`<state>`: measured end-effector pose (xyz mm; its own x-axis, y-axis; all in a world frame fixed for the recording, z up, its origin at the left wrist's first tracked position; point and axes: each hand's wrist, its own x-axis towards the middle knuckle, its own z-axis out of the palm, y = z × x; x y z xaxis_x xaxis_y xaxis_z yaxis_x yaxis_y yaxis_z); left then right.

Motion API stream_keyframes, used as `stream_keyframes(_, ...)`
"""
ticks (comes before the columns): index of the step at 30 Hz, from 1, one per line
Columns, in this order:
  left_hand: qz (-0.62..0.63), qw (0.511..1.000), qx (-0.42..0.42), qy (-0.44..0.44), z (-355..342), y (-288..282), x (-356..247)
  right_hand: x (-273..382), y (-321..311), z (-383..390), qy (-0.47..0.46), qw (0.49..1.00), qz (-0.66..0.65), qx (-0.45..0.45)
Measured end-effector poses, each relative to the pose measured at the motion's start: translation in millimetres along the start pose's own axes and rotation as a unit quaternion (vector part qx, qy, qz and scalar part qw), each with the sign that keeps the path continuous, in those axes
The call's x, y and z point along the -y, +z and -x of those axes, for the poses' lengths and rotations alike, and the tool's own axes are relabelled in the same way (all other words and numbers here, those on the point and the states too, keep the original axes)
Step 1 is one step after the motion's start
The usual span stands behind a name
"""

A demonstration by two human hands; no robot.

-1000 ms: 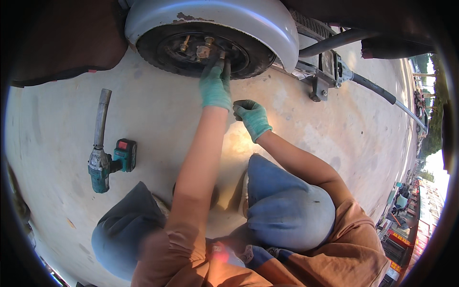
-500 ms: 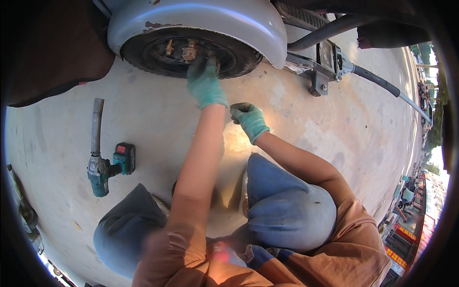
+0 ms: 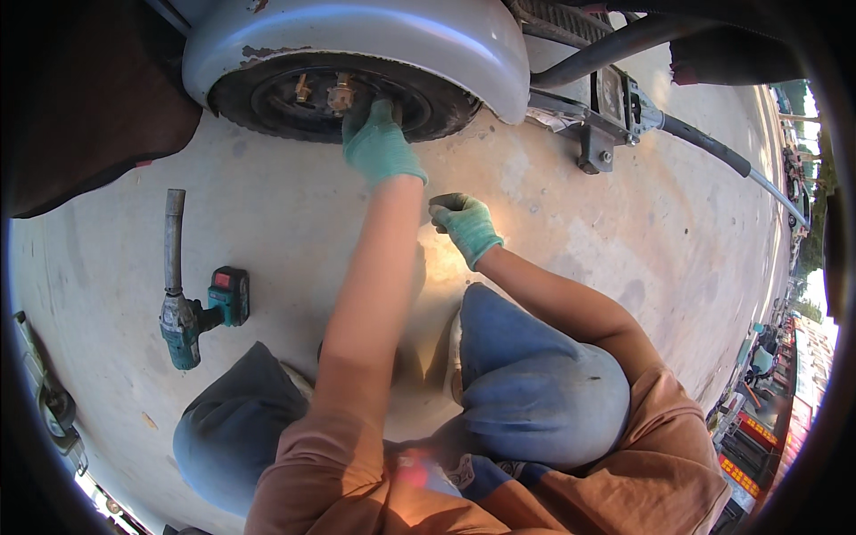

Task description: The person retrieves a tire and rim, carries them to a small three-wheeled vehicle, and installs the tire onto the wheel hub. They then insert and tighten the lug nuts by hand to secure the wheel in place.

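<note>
My left hand (image 3: 382,150), in a green work glove with darkened fingers, reaches up to the wheel (image 3: 267,111) of a silver-grey vehicle. Its fingers are bent in against the wheel's centre, right of the brassy hub fitting (image 3: 340,94); what they grip there is hidden. A smaller brassy stud or nut (image 3: 303,87) sticks out to the left. Lower down and to the right, my right hand (image 3: 465,228), gloved alike, is closed with thumb and fingers together above the concrete. Whatever it may hold does not show.
A teal cordless impact wrench (image 3: 183,330) with a long metal socket tube lies on the concrete floor (image 3: 267,214) at left. The grey fender (image 3: 374,31) overhangs the wheel. Right of it stands a floor jack (image 3: 606,116) with a long handle (image 3: 704,147). Dark cloth hangs upper left.
The wheel and fender sit slightly further left in the picture. My left hand has turned a little at the hub and shifted right against the wheel. My right hand stays put, closed.
</note>
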<state>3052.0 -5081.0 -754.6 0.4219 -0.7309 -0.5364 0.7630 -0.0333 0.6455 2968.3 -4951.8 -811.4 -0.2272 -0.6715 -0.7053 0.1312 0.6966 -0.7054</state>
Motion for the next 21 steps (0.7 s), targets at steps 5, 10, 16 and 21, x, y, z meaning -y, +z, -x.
stream_keyframes(5,0.055,0.996,0.036,-0.055,-13,-8,1,-6,4,-5,0.009,1.000,0.004,0.013)
stream_keyframes(10,0.046,0.976,0.154,-0.149,-29,-34,-23,-4,4,-8,-0.012,1.000,0.009,0.020)
stream_keyframes(16,-0.250,0.898,0.277,-0.233,-58,-64,-62,-8,19,-13,-0.149,0.919,0.342,0.129)
stream_keyframes(21,-0.740,0.490,0.460,-0.018,-58,-150,-72,-29,45,-18,-0.249,0.756,0.570,0.203)
